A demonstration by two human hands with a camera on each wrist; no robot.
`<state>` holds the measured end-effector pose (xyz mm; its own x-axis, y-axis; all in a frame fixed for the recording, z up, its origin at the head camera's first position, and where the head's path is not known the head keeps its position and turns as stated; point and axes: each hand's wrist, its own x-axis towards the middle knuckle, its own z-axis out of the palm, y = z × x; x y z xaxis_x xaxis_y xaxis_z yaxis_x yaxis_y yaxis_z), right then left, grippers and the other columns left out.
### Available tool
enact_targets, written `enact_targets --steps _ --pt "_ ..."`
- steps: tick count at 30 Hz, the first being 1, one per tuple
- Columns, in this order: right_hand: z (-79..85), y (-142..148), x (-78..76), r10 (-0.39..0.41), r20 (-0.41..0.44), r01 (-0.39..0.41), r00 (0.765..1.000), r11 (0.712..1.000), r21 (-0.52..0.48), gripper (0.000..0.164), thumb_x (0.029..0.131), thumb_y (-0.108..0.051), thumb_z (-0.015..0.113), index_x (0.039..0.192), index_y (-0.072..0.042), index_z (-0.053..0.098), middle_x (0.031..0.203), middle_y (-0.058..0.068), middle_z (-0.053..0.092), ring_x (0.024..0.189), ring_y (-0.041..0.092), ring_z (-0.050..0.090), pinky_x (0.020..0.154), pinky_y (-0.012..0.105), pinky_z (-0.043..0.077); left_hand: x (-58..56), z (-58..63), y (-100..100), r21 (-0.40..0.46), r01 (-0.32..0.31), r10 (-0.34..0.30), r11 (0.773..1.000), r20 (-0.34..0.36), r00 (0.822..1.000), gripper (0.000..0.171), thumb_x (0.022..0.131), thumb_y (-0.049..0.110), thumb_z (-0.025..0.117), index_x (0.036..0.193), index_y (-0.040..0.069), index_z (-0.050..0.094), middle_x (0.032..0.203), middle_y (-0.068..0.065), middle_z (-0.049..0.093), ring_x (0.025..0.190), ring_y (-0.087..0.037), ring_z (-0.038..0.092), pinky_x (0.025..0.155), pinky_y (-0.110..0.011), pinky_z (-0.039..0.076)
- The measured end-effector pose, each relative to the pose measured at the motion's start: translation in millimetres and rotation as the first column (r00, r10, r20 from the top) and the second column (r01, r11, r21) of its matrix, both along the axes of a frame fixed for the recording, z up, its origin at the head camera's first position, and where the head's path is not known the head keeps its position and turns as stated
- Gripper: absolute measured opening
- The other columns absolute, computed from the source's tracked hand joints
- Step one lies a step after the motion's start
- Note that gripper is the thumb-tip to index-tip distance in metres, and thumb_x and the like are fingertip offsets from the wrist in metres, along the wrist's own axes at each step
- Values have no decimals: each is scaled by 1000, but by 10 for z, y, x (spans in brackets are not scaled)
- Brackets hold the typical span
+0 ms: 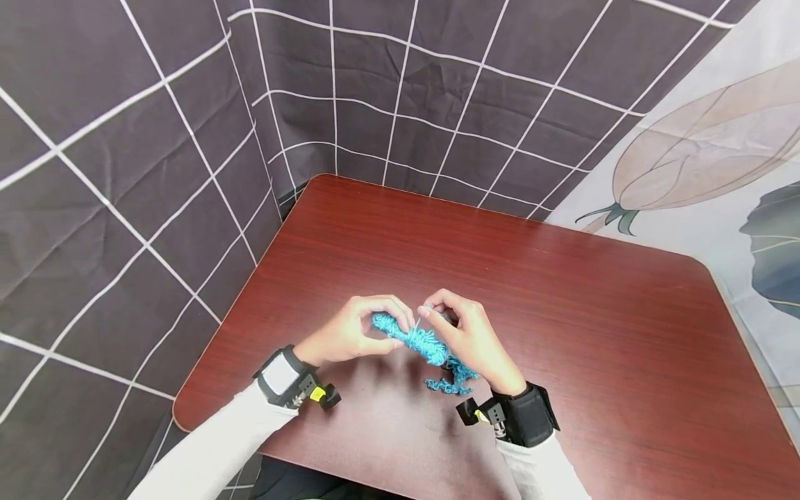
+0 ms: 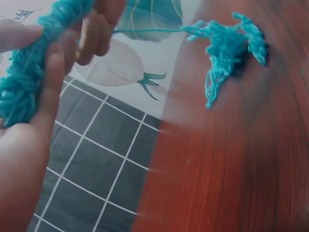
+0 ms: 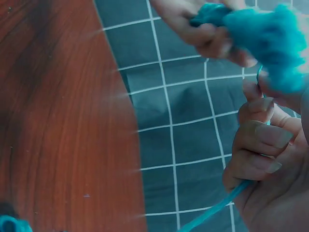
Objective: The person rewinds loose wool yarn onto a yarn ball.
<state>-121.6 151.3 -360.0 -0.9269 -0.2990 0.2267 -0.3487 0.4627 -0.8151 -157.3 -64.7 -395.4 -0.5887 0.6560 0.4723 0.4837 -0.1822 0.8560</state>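
My left hand grips a long bundle of turquoise yarn, thumb on one side and fingers on the other. Close beside it, my right hand pinches a single strand of the same yarn. In the right wrist view that strand passes through the curled fingers up to the bundle. A loose tangle of turquoise yarn lies on the table, and a taut strand links it to the hands in the left wrist view. The bundle is blurred in the right wrist view.
The reddish-brown wooden table extends far to the right of the hands. Dark cloth with a white grid hangs behind and at the left. A pale cloth with a flower print hangs at the right.
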Motion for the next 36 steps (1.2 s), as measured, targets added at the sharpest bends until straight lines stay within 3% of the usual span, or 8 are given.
enact_targets --steps 5,10,17,22,25,30,33,36 --pt "-190 18 -37 28 -8 -28 1000 999 -36 7 95 -15 59 93 -14 66 75 -5 62 60 7 51 57 22 42 -25 13 16 87 -18 17 996 7 1000 29 75 -14 72 93 7 63 98 -9 66 97 -22 61 87 -31 51" --pt "-268 -40 -3 32 -30 -32 999 999 -18 10 91 -6 61 96 -12 68 83 -2 66 74 6 55 68 22 47 -28 45 46 136 -157 150 978 60 987 31 69 -22 72 89 0 61 96 -15 64 96 -26 60 87 -30 51" --pt "-242 -122 63 61 3 -61 998 998 4 13 97 -21 57 88 -18 66 71 -5 56 59 5 46 56 23 40 -42 41 69 67 -421 422 905 -4 907 25 73 -9 76 89 5 64 99 -7 65 97 -19 60 89 -31 48" --pt "-171 -134 78 37 -12 -37 999 999 18 8 95 -18 61 88 -19 65 66 -6 50 57 5 40 55 21 33 -36 -7 60 -30 -485 478 874 -126 869 23 73 0 77 89 12 66 100 2 64 98 -12 59 89 -31 47" --pt "-74 -130 94 16 -9 -16 1000 1000 8 6 92 -11 64 87 -12 66 63 -4 45 55 6 36 53 20 30 -19 -23 61 -84 -452 435 888 -165 885 23 72 -1 74 87 14 65 99 4 63 96 -10 58 86 -30 48" --pt "99 -115 116 -16 -16 16 1000 1000 -22 3 90 -5 65 87 -5 66 64 0 51 54 6 39 52 20 32 54 65 62 -128 -282 263 951 -148 953 22 73 -5 69 87 11 63 98 -2 64 93 -13 59 83 -26 47" --pt "20 -69 65 -34 -52 33 998 999 -36 4 89 -7 66 88 -4 67 64 1 54 54 7 40 51 20 33 105 180 53 -96 -152 142 984 -106 984 20 74 -8 68 88 5 63 97 -8 65 96 -18 60 86 -28 49" --pt "-116 -19 2 -40 -81 36 996 998 -47 4 90 -11 67 90 -7 68 68 -1 58 55 8 43 52 20 33 107 249 37 -37 -63 61 997 -63 996 21 74 -12 68 89 2 62 96 -12 65 96 -21 61 89 -30 50"
